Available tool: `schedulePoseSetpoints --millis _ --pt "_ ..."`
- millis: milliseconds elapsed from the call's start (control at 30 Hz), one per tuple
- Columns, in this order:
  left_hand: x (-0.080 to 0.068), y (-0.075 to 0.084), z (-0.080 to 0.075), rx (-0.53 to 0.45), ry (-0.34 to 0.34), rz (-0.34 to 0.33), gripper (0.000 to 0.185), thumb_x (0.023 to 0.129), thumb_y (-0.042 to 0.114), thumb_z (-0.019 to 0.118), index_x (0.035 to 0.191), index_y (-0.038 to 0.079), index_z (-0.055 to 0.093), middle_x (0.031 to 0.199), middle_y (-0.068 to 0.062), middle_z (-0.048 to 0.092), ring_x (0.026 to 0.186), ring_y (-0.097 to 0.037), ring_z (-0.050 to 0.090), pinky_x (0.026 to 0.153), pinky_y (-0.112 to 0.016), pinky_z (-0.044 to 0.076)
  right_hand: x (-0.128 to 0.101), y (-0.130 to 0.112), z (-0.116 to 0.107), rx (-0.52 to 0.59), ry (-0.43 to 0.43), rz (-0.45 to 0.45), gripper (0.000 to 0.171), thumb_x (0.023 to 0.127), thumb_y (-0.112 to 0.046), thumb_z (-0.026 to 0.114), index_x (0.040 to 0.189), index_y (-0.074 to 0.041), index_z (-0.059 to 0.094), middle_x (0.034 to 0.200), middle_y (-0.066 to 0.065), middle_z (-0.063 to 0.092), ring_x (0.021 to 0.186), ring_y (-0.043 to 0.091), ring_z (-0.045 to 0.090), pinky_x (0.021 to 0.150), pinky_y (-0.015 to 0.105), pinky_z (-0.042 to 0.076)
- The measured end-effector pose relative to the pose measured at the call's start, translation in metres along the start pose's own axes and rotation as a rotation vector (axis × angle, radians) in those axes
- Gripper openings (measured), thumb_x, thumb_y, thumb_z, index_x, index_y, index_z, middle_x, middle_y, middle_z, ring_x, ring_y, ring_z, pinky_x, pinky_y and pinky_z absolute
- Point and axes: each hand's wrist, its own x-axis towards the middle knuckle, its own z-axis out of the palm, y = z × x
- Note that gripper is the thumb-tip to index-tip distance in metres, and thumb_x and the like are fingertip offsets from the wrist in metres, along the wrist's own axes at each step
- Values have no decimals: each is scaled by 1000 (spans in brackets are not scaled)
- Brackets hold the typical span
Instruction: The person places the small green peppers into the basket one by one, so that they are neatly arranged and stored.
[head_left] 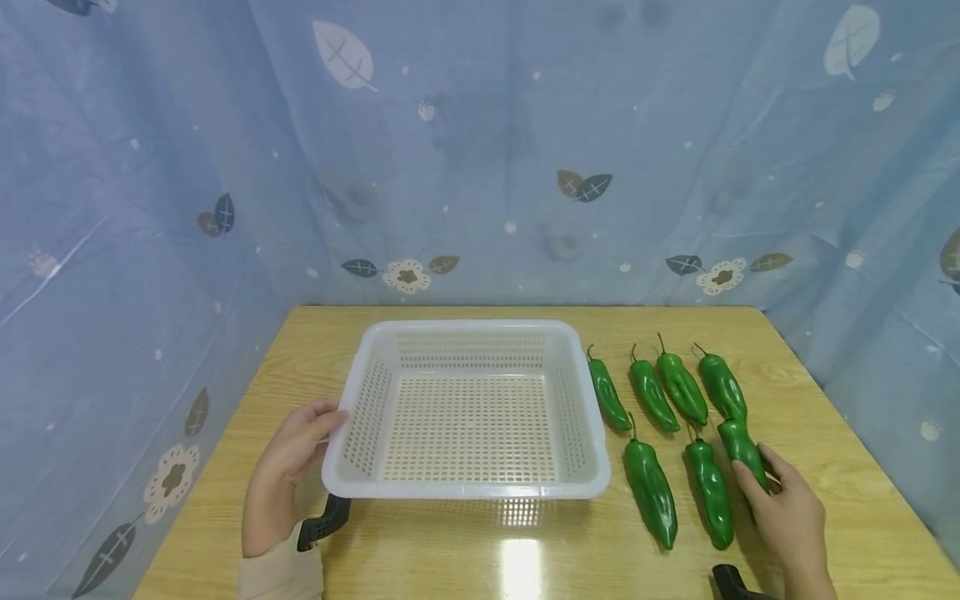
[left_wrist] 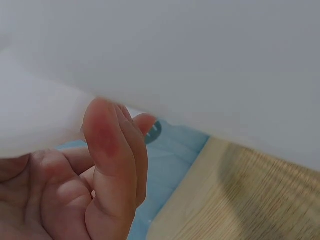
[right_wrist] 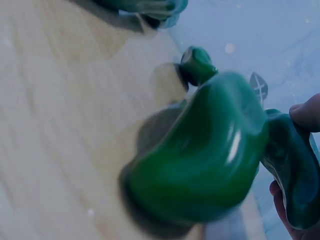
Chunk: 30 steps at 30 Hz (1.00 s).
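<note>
Your left hand (head_left: 288,462) grips the basket (head_left: 341,479) rim; your right hand (head_left: 787,512) pinches the nearest green pepper (head_left: 742,450). Its glossy skin could slip, knocking the neighbouring pepper (head_left: 708,492).

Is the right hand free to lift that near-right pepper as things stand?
Probably yes: the right hand already curls round the near-right pepper, with nothing on top; its neighbour lies close beside.
</note>
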Motion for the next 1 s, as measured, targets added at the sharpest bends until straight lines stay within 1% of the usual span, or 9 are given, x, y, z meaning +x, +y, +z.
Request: schedulePoseSetpoints --millis 133,167,367,500,600,767,833,900,1000 --pt "0 0 -1 -10 -2 5 41 99 17 49 124 -16 47 108 -23 64 86 -16 67 73 -32 57 3 -7 -5 -1 1 -34 65 95 -34 55 139 9 37 126 39 47 106 54 52 57 19 50" --pt "0 0 -1 -12 -3 4 41 99 17 49 123 -16 47 107 -22 64 86 -16 67 73 -32 57 3 -9 -6 0 1 -43 64 95 -33 56 139 9 37 125 39 47 105 55 52 59 26 54" --pt "-1 0 0 -6 5 -8 40 99 17 49 122 -16 48 105 -18 65 85 -15 67 73 -31 56 8 -18 -12 -8 6 -90 64 95 -33 56 140 8 36 126 39 48 105 57 50 66 47 54" --pt "-1 0 0 0 15 -14 40 99 17 48 122 -15 48 104 -17 65 85 -15 67 74 -31 56 12 -27 -15 -10 22 -128 63 94 -33 57 140 6 38 127 38 48 107 55 50 61 36 55" --pt "-1 0 -1 -2 13 -18 41 99 18 49 123 -15 48 105 -17 65 86 -15 67 74 -31 56 14 -34 -17 -5 26 -147 63 94 -33 57 141 4 38 128 37 48 107 54 50 61 36 55" --pt "0 0 -1 -5 -1 -21 43 99 20 50 125 -14 47 108 -19 64 87 -16 67 74 -31 56 16 -45 -19 6 23 -172 63 94 -33 56 143 2 36 128 36 48 107 54 50 73 55 51" --pt "1 -1 -1 -7 -5 -20 42 99 19 50 125 -14 47 108 -21 64 87 -16 67 74 -31 56 17 -49 -20 12 21 -180 63 94 -33 56 143 1 36 128 35 48 107 54 50 70 49 53" --pt "2 -1 -1 -8 -3 -20 42 98 18 50 124 -15 47 108 -21 64 87 -16 67 74 -31 56 18 -53 -21 23 17 -182 63 94 -34 56 143 0 36 129 35 48 107 54 49 63 31 54" --pt "2 -1 -1 -1 -1 -19 41 99 17 49 124 -15 47 108 -21 64 87 -16 67 74 -31 56 19 -59 -21 47 16 -187 63 94 -34 57 144 -2 37 131 33 48 109 52 49 61 8 39"
